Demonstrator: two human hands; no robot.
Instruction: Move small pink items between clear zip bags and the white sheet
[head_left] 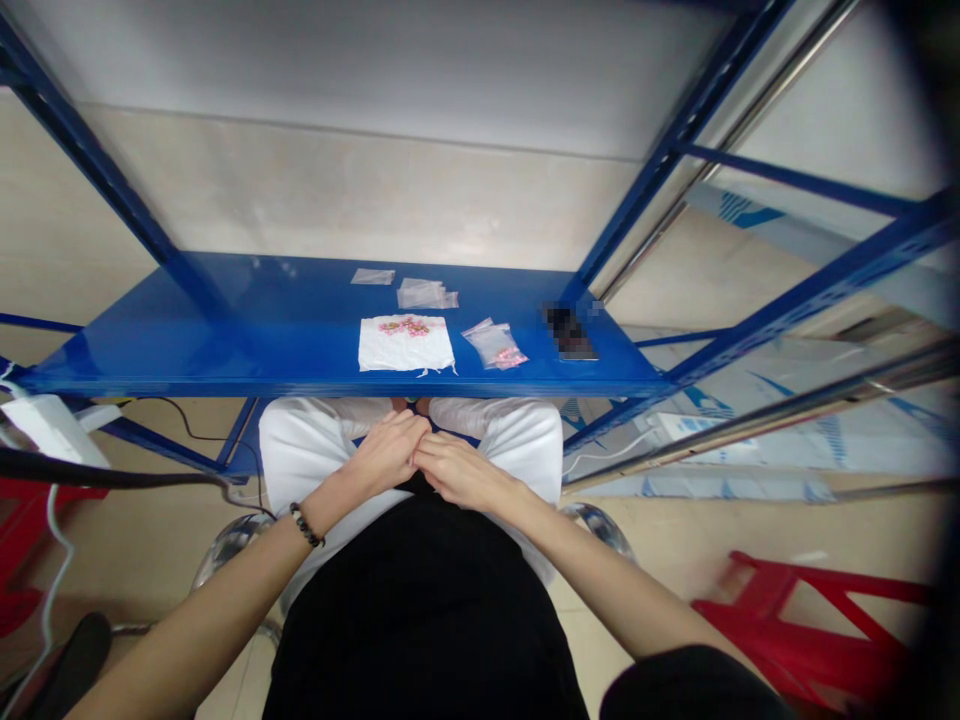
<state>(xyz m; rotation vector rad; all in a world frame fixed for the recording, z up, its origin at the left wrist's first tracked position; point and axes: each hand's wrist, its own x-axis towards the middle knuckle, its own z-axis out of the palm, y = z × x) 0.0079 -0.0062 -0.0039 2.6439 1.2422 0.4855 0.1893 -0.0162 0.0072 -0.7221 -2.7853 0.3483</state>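
Note:
My left hand [388,448] and my right hand [463,472] meet over my lap, below the front edge of the blue shelf table [247,340]. Both have curled fingers and touch at the knuckles; nothing shows in them, though the palms are hidden. On the tabletop ahead lies a white drawstring cloth pouch [401,352], flat, with small pink and greenish bead-like pieces [405,326] on it. Right of it are clear zip bags [491,342], one with pink pieces inside. Behind the pouch sit more clear bags [424,293] and a single flat bag [373,276].
A dark, pixelated phone-like object [571,335] lies at the table's right. Blue metal posts [637,190] rise at both sides. A white power strip [56,430] with cables hangs at left. Red stools [810,620] stand on the floor at both sides.

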